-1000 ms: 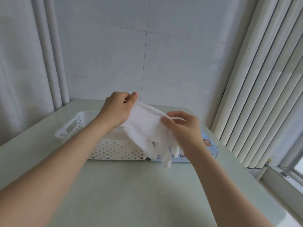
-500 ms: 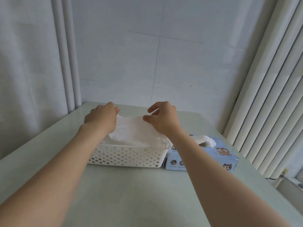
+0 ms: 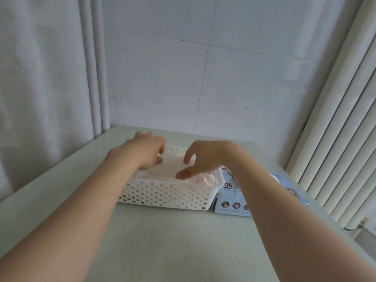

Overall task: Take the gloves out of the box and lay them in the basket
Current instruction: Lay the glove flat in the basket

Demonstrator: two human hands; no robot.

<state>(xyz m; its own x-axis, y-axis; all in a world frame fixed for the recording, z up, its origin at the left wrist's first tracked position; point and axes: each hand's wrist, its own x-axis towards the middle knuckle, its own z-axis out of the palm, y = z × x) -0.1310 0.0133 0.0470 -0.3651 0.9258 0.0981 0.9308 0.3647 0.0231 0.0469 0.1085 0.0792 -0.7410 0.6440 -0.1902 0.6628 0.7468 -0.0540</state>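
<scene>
A white perforated plastic basket [image 3: 166, 195] stands on the pale green table [image 3: 173, 241]. Thin white gloves [image 3: 166, 169] lie flat inside it, one bunched at the right end. My left hand [image 3: 145, 152] hovers over the basket's left half, blurred, fingers loosely bent and holding nothing. My right hand [image 3: 200, 157] is over the basket's right half, fingers spread and relaxed, fingertips just above or touching the gloves. The light blue glove box [image 3: 232, 197] lies right of the basket, partly hidden by my right forearm.
A white tiled wall rises behind the table. A pale curtain [image 3: 40, 88] hangs at the left. Vertical cream blinds [image 3: 335, 139] run down the right side beside the table's right edge.
Both hands brought the glove down into the basket and let go of it. The glove now lies flat inside and the fingers have spread apart.
</scene>
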